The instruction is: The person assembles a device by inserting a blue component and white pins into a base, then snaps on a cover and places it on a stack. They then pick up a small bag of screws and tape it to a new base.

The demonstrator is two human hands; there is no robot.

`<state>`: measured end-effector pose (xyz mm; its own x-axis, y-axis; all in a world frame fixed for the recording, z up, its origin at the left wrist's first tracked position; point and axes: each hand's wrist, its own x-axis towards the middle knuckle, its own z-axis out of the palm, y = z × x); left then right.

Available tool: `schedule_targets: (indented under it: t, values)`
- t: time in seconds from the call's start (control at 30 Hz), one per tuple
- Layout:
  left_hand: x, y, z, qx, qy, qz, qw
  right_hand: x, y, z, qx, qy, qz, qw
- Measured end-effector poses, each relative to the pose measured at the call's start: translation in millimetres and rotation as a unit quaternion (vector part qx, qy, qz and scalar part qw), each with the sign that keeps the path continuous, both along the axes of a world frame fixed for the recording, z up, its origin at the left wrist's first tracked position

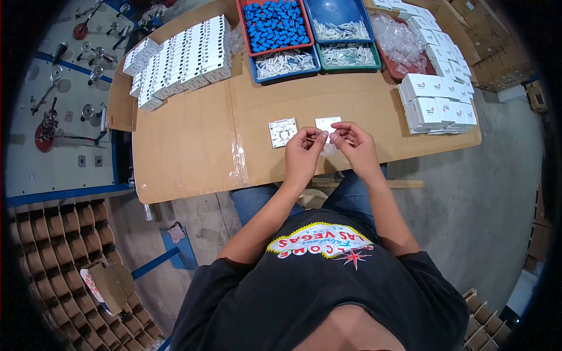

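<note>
My left hand [305,153] and my right hand [357,150] are close together above the near edge of the cardboard-covered table. Their fingertips are pinched on a small clear plastic bag [330,150], which hangs between them. Whatever the bag contains is too small to make out. Just beyond my right fingers, a white square plate [327,123] lies on the cardboard, partly hidden by the hands. To the left of it, near my left hand, lies another square white piece [283,133] with its framed, detailed side up.
Rows of white switch-like units [188,58] stand at the back left. A red tray [277,48] of blue parts rests on a blue tray [257,76] with white pieces. Further right are a green tray [351,69], clear bags [400,40] and stacked white boxes [430,111].
</note>
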<state>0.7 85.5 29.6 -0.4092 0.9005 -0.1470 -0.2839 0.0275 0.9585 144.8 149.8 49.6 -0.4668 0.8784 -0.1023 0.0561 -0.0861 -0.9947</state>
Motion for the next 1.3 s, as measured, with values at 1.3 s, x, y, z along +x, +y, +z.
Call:
schedule_targets:
  t: [1.3]
  values:
    - [-31.5, 4.2, -4.1, -0.05, -0.226, 0.122, 0.965, -28.4, -0.7, -10.4, -0.111, 0.071, 0.09, 0.987]
